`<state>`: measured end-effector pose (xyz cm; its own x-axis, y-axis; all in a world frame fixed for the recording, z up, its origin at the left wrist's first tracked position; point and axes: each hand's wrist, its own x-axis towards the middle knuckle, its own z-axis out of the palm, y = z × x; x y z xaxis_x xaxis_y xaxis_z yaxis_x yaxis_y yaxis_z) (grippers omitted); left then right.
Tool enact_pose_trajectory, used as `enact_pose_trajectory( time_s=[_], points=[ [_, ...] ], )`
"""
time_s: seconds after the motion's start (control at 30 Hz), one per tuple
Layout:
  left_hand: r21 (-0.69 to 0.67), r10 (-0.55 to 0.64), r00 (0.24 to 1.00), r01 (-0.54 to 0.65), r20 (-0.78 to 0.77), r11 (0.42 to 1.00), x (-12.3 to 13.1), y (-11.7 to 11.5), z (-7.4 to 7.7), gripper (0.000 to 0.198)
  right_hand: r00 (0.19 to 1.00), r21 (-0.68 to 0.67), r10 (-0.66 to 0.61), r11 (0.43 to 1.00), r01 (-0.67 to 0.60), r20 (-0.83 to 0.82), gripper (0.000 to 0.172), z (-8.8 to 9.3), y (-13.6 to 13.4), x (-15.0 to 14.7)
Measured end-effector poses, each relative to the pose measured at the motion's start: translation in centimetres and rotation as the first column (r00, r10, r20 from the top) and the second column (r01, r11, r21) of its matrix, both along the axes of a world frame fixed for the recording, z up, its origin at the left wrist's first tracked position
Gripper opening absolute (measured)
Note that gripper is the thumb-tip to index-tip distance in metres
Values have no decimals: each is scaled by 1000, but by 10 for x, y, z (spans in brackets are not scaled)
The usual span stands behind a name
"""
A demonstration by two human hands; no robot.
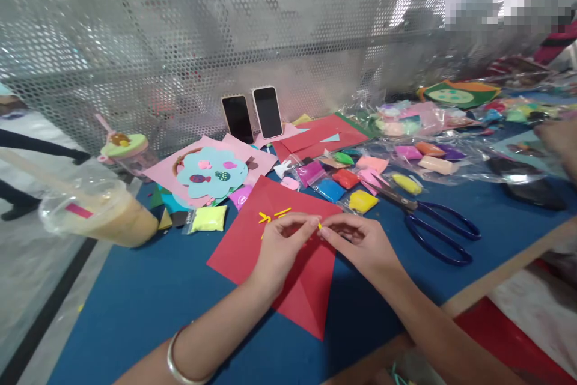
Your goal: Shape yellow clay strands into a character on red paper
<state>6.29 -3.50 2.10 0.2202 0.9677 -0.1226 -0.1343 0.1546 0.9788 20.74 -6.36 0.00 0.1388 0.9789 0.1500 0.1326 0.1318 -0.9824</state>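
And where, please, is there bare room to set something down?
The widest bare patch of blue tabletop lies left of the nearest red paper, in front of the pale-yellow packet. A smaller one lies between the scissors and the dark item at right. Behind that paper, coloured packets crowd together.

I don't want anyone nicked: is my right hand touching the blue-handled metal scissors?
Apart. The head view shows a strip of blue tabletop between the right hand and the scissors.

Above a red sheet point(297, 298) bearing yellow strips point(283, 212), the left hand point(280, 250) and right hand point(369, 247) pinch a tiny yellow piece point(320, 226). Scissors point(409, 203) (blue-handled ones) lie rightward on the blue tabletop point(148, 301); two phones point(268, 113) stand behind.
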Motion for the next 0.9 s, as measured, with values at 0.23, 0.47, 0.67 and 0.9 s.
enact_pose_trajectory(
  time_s=[0.23,0.47,0.67,0.9],
  points=[
    [-13,-4,1000,4,1,1000,-2,0,1,35,999,-26,-1,1000,0,-40,20,0,0,1],
    [52,13,1000,-15,24,999,-1,2,0,27,988,-64,24,997,-34,-152,29,-2,0,-1],
    [94,-30,999,33,-25,995,-3,2,0,25,986,-90,37,995,-52,-163,32,-3,1,0],
    [410,140,972,-50,-191,911,-5,1,-1,11,998,-17,-64,998,65,25,22,-3,0,1]
  ],
)
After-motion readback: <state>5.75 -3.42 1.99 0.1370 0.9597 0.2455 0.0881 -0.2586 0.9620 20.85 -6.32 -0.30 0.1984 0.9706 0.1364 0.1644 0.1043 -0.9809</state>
